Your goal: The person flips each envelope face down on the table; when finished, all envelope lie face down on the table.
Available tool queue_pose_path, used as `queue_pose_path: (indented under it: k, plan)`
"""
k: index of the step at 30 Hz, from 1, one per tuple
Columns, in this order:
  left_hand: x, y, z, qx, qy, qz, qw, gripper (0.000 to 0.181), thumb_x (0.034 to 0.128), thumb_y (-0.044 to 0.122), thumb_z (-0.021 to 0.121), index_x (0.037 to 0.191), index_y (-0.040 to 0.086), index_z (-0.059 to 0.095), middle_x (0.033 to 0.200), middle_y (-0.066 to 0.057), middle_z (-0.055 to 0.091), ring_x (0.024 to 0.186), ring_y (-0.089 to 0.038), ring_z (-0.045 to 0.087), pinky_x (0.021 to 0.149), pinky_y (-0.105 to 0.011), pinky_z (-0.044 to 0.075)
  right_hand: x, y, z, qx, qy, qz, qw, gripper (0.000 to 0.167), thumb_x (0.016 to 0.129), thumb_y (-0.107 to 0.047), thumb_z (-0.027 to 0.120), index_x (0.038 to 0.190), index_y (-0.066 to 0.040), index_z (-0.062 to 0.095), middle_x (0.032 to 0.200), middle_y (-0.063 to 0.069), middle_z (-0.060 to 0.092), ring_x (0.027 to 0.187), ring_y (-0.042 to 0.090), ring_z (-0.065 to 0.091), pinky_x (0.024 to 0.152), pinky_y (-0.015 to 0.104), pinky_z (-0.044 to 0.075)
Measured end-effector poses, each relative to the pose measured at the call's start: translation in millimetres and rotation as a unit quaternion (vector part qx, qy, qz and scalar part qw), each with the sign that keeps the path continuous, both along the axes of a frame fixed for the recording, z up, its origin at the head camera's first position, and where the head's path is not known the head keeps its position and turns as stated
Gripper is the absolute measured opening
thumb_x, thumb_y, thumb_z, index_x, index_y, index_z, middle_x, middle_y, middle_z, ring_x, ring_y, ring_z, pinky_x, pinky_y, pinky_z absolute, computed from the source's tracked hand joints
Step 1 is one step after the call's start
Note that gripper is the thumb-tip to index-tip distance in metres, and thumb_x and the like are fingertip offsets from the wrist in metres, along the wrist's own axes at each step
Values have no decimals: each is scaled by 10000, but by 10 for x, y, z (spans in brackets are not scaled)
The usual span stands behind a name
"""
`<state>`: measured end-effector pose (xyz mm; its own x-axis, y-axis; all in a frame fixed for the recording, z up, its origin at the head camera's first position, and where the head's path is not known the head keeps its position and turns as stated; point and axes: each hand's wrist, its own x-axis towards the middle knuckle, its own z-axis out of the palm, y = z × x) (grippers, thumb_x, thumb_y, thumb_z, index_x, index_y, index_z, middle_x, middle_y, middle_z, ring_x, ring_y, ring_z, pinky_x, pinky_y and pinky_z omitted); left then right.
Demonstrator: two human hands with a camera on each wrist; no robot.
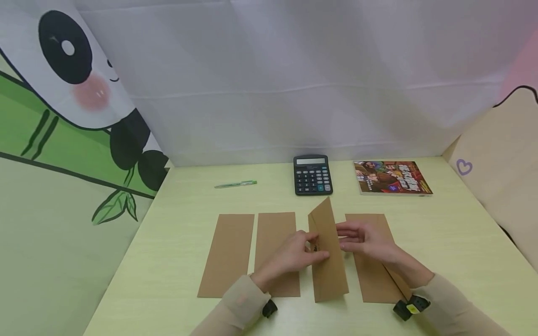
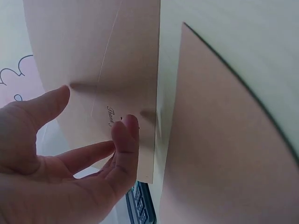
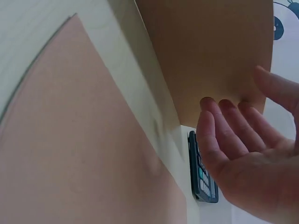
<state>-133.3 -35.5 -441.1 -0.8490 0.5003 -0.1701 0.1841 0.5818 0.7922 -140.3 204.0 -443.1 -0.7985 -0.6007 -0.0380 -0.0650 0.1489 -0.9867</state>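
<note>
A brown kraft paper envelope point(image 1: 329, 256) stands tilted up on its long edge between my two hands. Small dark print starting with "Thank" and a thin flap line show on its left face in the left wrist view. My left hand point(image 1: 294, 252) has its thumb and fingertips against or very close to that face, not wrapped around it. On the other side my right hand point(image 1: 370, 240) holds its fingers extended, tips at the plain face point(image 3: 219, 60). Three more brown envelopes lie flat: one at far left point(image 1: 227, 256), one under my left forearm point(image 1: 273, 233), one under my right hand point(image 1: 371, 280).
Behind the envelopes lie a green pen point(image 1: 235, 184), a black calculator point(image 1: 313, 175) and a colourful book point(image 1: 392, 178). A white cloth point(image 1: 294, 107) hangs at the table's back edge. Painted panels point(image 1: 50, 210) stand along the sides.
</note>
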Motion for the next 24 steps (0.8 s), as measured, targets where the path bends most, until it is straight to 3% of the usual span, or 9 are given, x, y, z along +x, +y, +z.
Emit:
queue_pose_path:
  k: [4, 11, 16, 24]
  plan:
    - [1, 19, -3, 114, -107, 71, 9999, 646, 891, 419, 657, 1362, 5, 503, 1127, -8, 613, 750, -74, 573, 578, -249, 476, 2, -46, -49, 225, 84, 284, 9993, 540, 920, -27, 614, 1401, 69, 388, 1356, 276, 449, 1114, 355, 566, 866, 336, 482]
    - [18, 37, 19, 478, -356, 132, 9981, 625, 942, 405, 586, 1397, -2, 452, 1174, -45, 591, 695, -108, 617, 539, -272, 497, 30, -138, -62, 600, 242, 672, 9956, 611, 910, -76, 650, 1431, 38, 352, 1362, 263, 441, 1048, 340, 599, 834, 328, 500]
    - [18, 42, 15, 566, -521, 228, 9968, 639, 961, 454, 525, 1413, 12, 434, 1224, -69, 588, 697, -136, 634, 547, -280, 506, 30, -168, -83, 620, 16, 654, 9959, 643, 905, -92, 662, 1447, 22, 334, 1350, 245, 450, 1047, 343, 595, 834, 335, 500]
    - [16, 53, 21, 718, -751, 352, 9940, 679, 953, 562, 446, 1424, 73, 445, 1169, -44, 628, 770, -141, 642, 594, -289, 509, 42, -179, -112, 524, -58, 462, 9975, 684, 901, -110, 669, 1466, 9, 302, 1381, 277, 409, 1069, 349, 583, 866, 325, 481]
